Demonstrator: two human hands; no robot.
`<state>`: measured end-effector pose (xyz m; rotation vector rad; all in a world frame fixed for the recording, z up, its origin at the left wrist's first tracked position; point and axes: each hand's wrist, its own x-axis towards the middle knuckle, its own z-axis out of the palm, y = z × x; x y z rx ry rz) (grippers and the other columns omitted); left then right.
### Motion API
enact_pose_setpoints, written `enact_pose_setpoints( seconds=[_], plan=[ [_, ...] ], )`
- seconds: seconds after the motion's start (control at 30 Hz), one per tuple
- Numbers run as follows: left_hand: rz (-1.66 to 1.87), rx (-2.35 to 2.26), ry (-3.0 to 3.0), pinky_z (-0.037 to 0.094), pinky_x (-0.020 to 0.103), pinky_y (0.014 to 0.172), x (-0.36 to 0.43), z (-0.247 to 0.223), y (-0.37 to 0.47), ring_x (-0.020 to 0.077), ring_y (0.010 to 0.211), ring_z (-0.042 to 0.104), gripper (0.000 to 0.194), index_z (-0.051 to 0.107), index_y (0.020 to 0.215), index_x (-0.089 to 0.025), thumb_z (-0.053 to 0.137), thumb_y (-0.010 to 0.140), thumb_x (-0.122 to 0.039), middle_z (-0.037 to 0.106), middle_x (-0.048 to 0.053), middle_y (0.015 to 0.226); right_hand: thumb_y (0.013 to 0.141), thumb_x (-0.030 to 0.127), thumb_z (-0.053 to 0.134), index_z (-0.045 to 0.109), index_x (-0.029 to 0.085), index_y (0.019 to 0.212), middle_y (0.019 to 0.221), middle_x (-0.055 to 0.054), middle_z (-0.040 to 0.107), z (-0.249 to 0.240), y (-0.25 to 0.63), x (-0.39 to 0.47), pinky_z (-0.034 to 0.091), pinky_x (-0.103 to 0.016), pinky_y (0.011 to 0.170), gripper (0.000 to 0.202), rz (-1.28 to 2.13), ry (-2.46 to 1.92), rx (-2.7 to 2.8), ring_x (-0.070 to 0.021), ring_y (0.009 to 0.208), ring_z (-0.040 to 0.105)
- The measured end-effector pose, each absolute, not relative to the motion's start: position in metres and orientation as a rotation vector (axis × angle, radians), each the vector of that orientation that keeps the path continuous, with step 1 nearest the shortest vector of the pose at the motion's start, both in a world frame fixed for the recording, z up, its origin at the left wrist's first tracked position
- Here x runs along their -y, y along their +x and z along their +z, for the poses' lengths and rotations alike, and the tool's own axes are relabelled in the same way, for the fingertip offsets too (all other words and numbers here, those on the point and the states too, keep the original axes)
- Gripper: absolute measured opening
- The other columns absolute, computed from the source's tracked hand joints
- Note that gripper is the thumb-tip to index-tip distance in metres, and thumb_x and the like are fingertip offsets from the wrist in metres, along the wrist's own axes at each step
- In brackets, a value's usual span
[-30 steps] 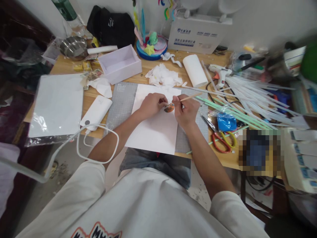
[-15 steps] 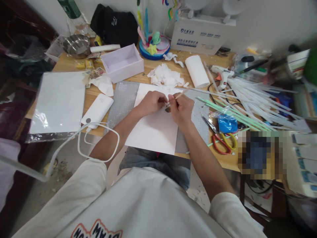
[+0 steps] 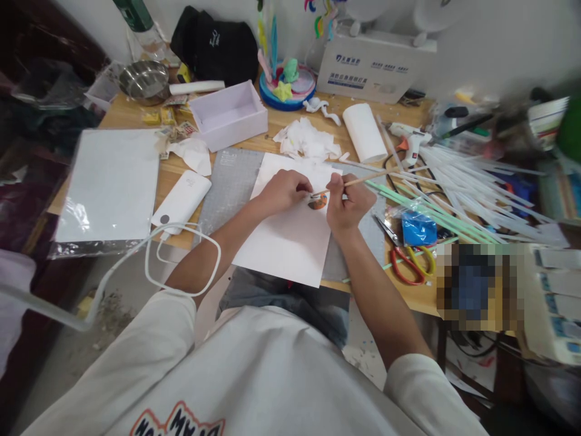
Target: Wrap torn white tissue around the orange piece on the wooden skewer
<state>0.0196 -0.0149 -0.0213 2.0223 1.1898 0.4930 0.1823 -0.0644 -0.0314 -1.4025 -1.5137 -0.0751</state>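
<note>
My right hand grips a thin wooden stick that points up and to the right; its lower tip meets a small orange and dark piece lying on a white sheet of paper. My left hand rests on the sheet just left of that piece, fingers curled and touching its edge. The sheet lies on a grey cutting mat on the wooden desk.
A white power bank with its looping cable, a white box and crumpled tissue sit nearby. Right of my hands lie scissors, a blue packet, a glue gun and several long plastic sticks.
My right hand has shifted right and tilted the stick flatter. The orange piece, half hidden half a second ago, shows again between my hands. The view has drifted slightly.
</note>
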Motion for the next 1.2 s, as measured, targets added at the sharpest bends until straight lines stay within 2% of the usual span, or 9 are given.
enact_pose_setpoints(
  seconds=[0.4,0.7,1.2],
  plan=[
    [0.494,-1.173,2.033,0.053,0.030,0.081,0.0163,-0.0172,0.0193,0.0194,0.084,0.073,0.020,0.082,0.090,-0.017,0.065,0.081,-0.012,0.080,0.006,0.088,0.102,0.053,0.040,0.049,0.024,0.063,0.057,0.001,0.056,-0.0362,0.1844,0.0619,0.036,-0.031,0.059,0.050,0.010,-1.417,1.600,-0.0118,0.056,0.050],
    [0.510,-1.142,2.040,0.053,0.030,0.080,0.0155,-0.0199,0.0177,0.0193,0.083,0.073,0.022,0.082,0.091,-0.017,0.063,0.081,-0.012,0.080,0.005,0.087,0.103,0.053,0.037,0.041,0.024,0.062,0.056,0.001,0.049,-0.0338,0.1804,0.0611,0.032,-0.032,0.058,0.050,0.041,-1.385,1.654,-0.0116,0.056,0.046],
    [0.496,-1.176,2.049,0.055,0.032,0.084,0.0157,-0.0206,0.0197,0.0200,0.084,0.074,0.020,0.083,0.092,-0.018,0.067,0.082,-0.011,0.080,0.007,0.089,0.103,0.056,0.036,0.047,0.024,0.061,0.057,0.000,0.056,-0.0329,0.1861,0.0621,0.034,-0.032,0.059,0.054,-0.010,-1.413,1.580,-0.0112,0.055,0.050]
  ],
)
